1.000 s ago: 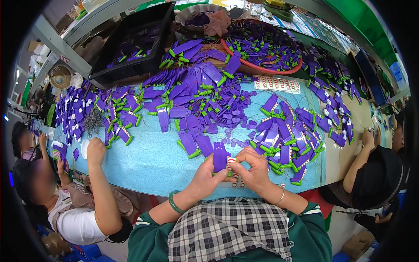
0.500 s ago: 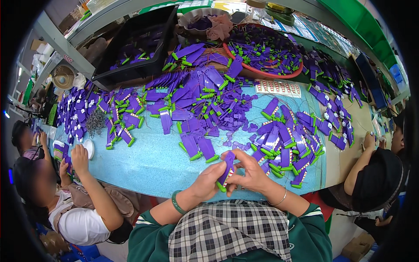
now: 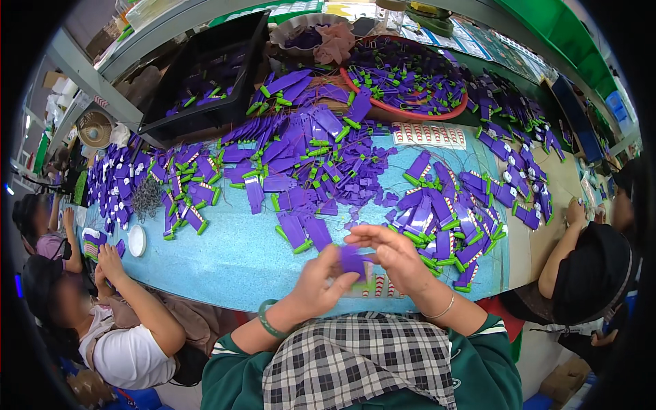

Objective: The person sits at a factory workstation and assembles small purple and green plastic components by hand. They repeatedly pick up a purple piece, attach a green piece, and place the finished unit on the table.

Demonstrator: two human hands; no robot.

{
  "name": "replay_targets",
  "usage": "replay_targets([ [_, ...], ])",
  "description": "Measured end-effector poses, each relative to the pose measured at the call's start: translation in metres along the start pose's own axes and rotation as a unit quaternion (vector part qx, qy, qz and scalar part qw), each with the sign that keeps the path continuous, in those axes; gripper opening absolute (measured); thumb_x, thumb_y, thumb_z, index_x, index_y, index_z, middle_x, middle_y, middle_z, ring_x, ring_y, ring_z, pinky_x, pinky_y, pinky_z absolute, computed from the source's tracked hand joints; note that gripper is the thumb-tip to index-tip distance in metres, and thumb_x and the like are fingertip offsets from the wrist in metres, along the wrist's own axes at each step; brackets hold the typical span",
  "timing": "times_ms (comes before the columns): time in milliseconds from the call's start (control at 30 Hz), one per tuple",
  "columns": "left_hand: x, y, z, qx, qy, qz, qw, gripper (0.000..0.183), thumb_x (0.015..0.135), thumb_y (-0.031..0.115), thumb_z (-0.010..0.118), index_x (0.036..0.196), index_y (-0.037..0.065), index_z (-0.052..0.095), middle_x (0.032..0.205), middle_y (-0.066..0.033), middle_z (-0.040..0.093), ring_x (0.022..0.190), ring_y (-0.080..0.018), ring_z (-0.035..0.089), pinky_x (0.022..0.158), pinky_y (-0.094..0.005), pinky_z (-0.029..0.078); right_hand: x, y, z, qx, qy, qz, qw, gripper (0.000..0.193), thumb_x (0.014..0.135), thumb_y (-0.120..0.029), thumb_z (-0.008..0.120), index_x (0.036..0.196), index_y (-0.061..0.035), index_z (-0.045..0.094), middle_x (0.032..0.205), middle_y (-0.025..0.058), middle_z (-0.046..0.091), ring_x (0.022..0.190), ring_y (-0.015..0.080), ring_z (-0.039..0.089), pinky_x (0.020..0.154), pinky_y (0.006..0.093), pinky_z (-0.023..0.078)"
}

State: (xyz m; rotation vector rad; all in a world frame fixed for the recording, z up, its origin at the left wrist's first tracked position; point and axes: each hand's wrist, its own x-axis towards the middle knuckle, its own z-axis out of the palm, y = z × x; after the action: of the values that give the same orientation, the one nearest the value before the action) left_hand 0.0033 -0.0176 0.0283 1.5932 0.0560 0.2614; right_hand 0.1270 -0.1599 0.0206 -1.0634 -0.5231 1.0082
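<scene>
Purple piece, blurred, clamped between thumb and fingers of the left hand, at that hand's two o'clock. Right hand loosely open, fingers toward ten o'clock; contact unclear.

A grey metal frame rises over the blue-topped table, with pale floor showing at lower right.
</scene>
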Motion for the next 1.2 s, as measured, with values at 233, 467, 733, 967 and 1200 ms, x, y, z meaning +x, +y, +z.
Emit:
replay_targets([
  [233,0.014,0.003,-0.019,0.449,0.045,0.429,0.783,0.019,0.066,-0.001,0.066,0.079,0.008,0.055,0.095,-0.0089,0.059,0.091,-0.0278,0.061,0.065,-0.0366,0.054,0.003,0.000,0.006,0.027,0.015,0.052,0.998,0.009,0.088,-0.013,0.062,0.088,-0.0039,0.060,0.082,-0.0024,0.060,0.074,0.0030,0.053,0.066,0.0218,0.043],
  [467,0.006,-0.005,-0.011,0.430,0.004,0.464,0.775,0.022,0.062,-0.007,0.068,0.078,0.007,0.059,0.094,-0.0079,0.058,0.087,-0.0252,0.062,0.065,-0.0290,0.055,0.004,-0.002,0.006,0.027,0.023,0.081,0.996,0.013,0.087,-0.013,0.064,0.077,-0.0069,0.059,0.071,-0.0044,0.057,0.062,0.0016,0.048,0.055,0.0195,0.039],
  [733,0.003,-0.004,-0.010,0.416,-0.006,0.476,0.775,0.020,0.063,0.000,0.070,0.082,0.003,0.065,0.095,-0.0089,0.058,0.087,-0.0264,0.063,0.064,-0.0311,0.057,-0.001,0.003,0.004,0.086,-0.032,0.190,0.977,0.024,0.090,-0.020,0.063,0.070,-0.0077,0.063,0.064,-0.0057,0.055,0.057,0.0011,0.044,0.050,0.0198,0.035],
  [967,0.004,-0.010,-0.009,0.411,0.000,0.422,0.808,0.021,0.064,-0.002,0.069,0.084,0.001,0.066,0.091,-0.0106,0.059,0.084,-0.0276,0.064,0.064,-0.0333,0.057,-0.032,0.003,-0.019,0.006,-0.121,0.204,0.971,0.028,0.091,-0.022,0.060,0.070,-0.0029,0.063,0.066,0.0034,0.061,0.063,0.0098,0.056,0.059,0.0245,0.043],
  [1200,0.025,-0.015,0.011,0.204,0.040,0.191,0.959,0.021,0.066,-0.008,0.069,0.083,0.001,0.062,0.082,-0.0096,0.060,0.073,-0.0245,0.062,0.061,-0.0329,0.049,-0.020,-0.004,-0.011,-0.404,0.114,-0.203,0.885,0.011,0.085,-0.005,0.063,0.095,-0.0017,0.060,0.099,0.0061,0.063,0.084,0.0122,0.061,0.076,0.0324,0.050],
])
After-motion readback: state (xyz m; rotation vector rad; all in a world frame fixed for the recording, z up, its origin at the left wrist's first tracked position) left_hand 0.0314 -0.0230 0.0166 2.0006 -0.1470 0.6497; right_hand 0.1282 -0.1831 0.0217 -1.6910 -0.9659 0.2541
